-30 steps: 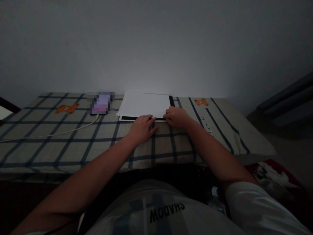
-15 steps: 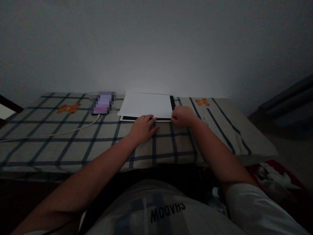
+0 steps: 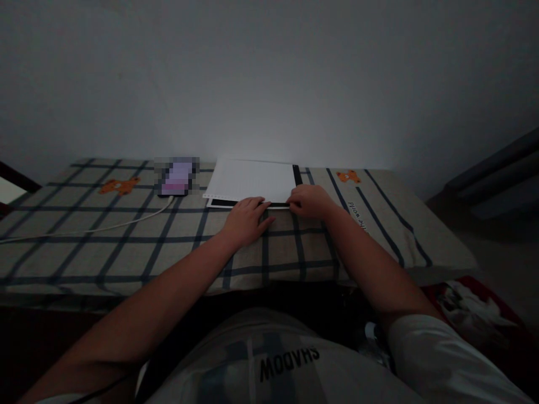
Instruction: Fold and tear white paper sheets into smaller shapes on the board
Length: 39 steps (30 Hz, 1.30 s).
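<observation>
A glowing white sheet of paper [image 3: 252, 179] lies on a black-edged light pad [image 3: 297, 174] at the back of the table, against the wall. My left hand [image 3: 246, 219] rests flat on the cloth with its fingers stretched out, their tips touching the pad's near edge. My right hand [image 3: 309, 201] sits curled at the pad's near right corner, fingers pressed together at the edge of the paper. What those fingers pinch, if anything, is hidden in the dim light.
The table wears a checked cloth [image 3: 126, 247] with orange bear prints. A lit phone [image 3: 177, 178] lies left of the pad, with a white cable [image 3: 105, 227] running off to the left. A grey wall stands right behind. Red and white fabric [image 3: 467, 308] lies low at the right.
My right hand has shifted slightly left along the pad's near right corner. The left hand has stayed in place.
</observation>
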{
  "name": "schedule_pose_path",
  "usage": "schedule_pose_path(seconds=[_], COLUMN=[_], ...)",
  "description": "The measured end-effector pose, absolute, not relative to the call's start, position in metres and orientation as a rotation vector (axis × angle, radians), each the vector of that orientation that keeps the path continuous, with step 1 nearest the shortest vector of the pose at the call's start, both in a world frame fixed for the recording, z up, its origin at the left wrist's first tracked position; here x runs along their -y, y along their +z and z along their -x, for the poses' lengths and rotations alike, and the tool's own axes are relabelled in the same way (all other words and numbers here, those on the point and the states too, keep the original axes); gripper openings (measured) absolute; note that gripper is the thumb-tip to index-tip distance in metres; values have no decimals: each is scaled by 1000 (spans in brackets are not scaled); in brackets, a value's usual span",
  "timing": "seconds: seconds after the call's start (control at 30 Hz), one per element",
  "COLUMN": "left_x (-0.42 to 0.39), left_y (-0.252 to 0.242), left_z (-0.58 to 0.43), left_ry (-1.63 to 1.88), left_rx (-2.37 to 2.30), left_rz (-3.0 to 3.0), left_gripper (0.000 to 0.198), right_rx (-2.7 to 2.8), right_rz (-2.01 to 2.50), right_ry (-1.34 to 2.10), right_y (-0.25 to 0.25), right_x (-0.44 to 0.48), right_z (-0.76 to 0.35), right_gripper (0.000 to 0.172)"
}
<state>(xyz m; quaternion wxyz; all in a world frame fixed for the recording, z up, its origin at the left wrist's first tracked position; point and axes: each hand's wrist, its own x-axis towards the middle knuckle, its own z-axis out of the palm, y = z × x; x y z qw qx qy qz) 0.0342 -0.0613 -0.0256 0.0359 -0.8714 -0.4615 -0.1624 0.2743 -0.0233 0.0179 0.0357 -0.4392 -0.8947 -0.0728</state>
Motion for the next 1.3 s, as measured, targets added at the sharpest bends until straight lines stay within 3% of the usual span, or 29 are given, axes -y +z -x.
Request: schedule_pose_path(seconds=[0.47,0.8,1.3], left_x=[60,60,62], left_y=[-26,-26,-23], left_z=[-33,-36,-39], left_ry=[-511,-503,-471], left_rx=[1405,1255,1418], left_rz=[2680,2881,2672], left_gripper=[53,55,54], right_rx=[2674,2644,2741], right_rz=[1673,1220,1206], right_ry=[-278,-44,-2], right_y=[23,8,9], right_x=[21,19,21], right_z=[-281,-273,-264], right_gripper=[33,34,31])
